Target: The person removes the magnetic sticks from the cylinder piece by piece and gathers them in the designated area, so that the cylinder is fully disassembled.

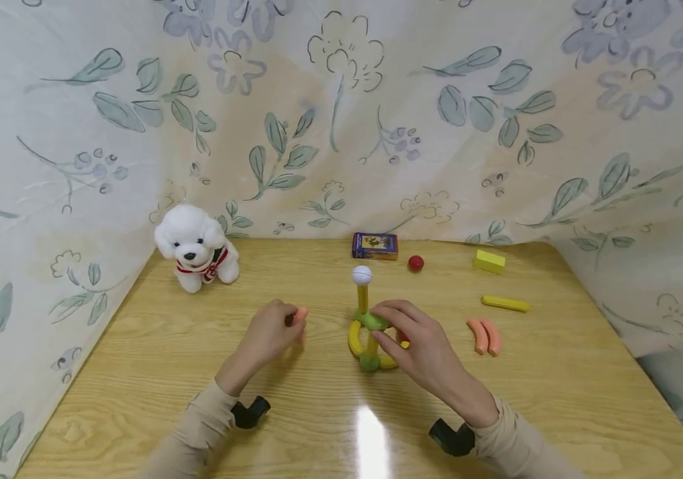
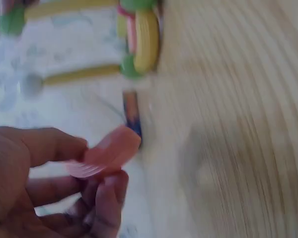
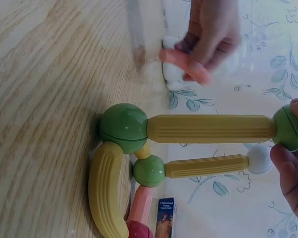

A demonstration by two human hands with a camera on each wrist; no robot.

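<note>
My left hand pinches a curved pink rod between thumb and fingers, above the table left of a toy frame of rods and balls. At one corner of that frame, my right hand grips a green ball on top of an upright straight yellow rod. Another green ball forms that rod's foot. A second upright behind it carries a white ball. Curved yellow rods, a pink rod and a red ball make up the base, partly behind my right hand in the head view.
To the right lie two curved pink rods, a straight yellow rod and a yellow block. A loose red ball and a small card box are at the back. A white plush dog sits back left, before a floral cloth.
</note>
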